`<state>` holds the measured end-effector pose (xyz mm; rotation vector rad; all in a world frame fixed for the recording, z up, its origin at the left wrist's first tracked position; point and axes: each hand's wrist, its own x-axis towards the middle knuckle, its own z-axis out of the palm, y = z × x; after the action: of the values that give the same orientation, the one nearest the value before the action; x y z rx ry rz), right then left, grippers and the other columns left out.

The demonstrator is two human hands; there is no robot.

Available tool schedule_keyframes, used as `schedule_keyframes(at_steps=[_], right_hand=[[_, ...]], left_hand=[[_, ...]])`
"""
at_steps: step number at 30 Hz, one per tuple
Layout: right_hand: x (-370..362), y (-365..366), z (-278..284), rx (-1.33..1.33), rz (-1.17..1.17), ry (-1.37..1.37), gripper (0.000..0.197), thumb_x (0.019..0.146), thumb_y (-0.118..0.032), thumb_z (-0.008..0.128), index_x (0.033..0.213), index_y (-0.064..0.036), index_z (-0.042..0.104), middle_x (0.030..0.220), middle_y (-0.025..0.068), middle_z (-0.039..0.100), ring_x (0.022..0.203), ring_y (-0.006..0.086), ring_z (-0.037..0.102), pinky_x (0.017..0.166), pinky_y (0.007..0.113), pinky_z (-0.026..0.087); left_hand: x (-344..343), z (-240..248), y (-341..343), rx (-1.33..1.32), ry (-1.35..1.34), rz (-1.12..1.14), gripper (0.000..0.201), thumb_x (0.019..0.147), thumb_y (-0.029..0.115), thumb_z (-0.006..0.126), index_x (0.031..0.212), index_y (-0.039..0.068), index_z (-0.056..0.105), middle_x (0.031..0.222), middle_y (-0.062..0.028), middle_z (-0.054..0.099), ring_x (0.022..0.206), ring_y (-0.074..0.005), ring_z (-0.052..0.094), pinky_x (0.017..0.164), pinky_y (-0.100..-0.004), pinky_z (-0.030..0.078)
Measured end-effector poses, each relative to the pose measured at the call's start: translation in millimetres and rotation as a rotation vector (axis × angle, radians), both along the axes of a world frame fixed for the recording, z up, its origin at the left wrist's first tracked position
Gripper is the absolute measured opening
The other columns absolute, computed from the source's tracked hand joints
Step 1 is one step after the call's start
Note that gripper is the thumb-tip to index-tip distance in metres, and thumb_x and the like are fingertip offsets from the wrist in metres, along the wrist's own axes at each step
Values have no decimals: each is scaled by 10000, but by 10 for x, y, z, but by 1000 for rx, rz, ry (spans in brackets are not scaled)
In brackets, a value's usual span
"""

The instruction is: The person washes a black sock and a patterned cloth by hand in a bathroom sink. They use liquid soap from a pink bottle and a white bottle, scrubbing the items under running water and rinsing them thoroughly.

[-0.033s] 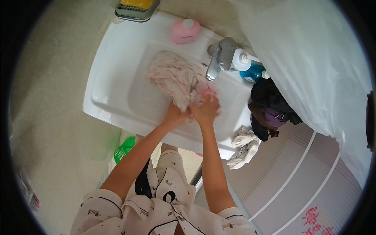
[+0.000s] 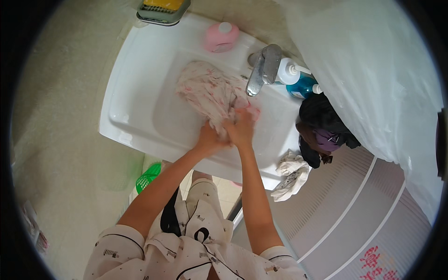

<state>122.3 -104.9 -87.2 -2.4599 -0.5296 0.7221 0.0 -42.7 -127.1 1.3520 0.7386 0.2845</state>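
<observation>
A wet, crumpled, pale cloth with a pink pattern (image 2: 205,88) lies in the basin of the white sink (image 2: 135,88). My left hand (image 2: 211,139) is closed on its near edge. Just to the right, my right hand (image 2: 240,129) grips the same cloth, slightly blurred, with its fingers folded over a bunched part. A brighter pink patch of the cloth shows beyond the right knuckles. Both hands are close together, low in the basin, and the fingertips are partly hidden in the folds.
A metal faucet (image 2: 264,70) reaches over the basin, near a white pump bottle (image 2: 287,71) and a blue bottle (image 2: 301,87). A round pink bottle (image 2: 221,38) stands on the back rim. Dark clothes (image 2: 322,123) and white cloths (image 2: 291,175) lie on the right edge.
My right hand has shifted slightly left, closer to my left hand, and the cloth's folds between them have bunched differently. Both hands keep hold of the cloth.
</observation>
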Motion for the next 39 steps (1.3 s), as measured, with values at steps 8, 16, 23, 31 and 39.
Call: schedule_keyframes(at_steps=[8,16,23,31,39], right_hand=[[10,230,-750,-24,-65,-24,690,708,-218,762,1337,-90,509,1244,234,583,1143,414,569,960,479,458],[-901,464,216,365,61,-71,513,739,-180,737,1211,-29,605,1061,262,625,984,433,608,802,510,499],[-48,301,-233,21,20,416,544,697,-404,796,1115,-67,710,921,173,685,875,371,672,812,440,522],[423,526,-495,-348,-434,-44,960,736,-413,763,1526,-110,310,1392,267,451,1262,391,496,1069,421,393],[-352,860,-391,643,-400,205,719,812,-150,682,1435,31,371,1347,245,533,1229,360,538,1031,409,423]], left_hand=[[-110,24,749,-157,436,-216,632,838,491,675,1207,-17,598,1112,-136,656,969,-239,659,807,-311,534],[-98,-323,1001,-567,50,240,442,933,321,619,1269,38,571,1161,-72,634,1069,-186,603,946,-297,483],[-104,-174,947,-680,319,132,500,873,232,627,1276,-49,538,1140,-149,642,969,-286,642,869,-400,533],[244,-14,1193,363,415,-140,909,771,267,736,1524,96,257,1425,-241,385,1315,-346,399,1090,-482,335],[730,70,1468,-842,6,-50,702,897,369,595,1485,67,356,1389,-153,494,1228,-286,504,994,-431,452]])
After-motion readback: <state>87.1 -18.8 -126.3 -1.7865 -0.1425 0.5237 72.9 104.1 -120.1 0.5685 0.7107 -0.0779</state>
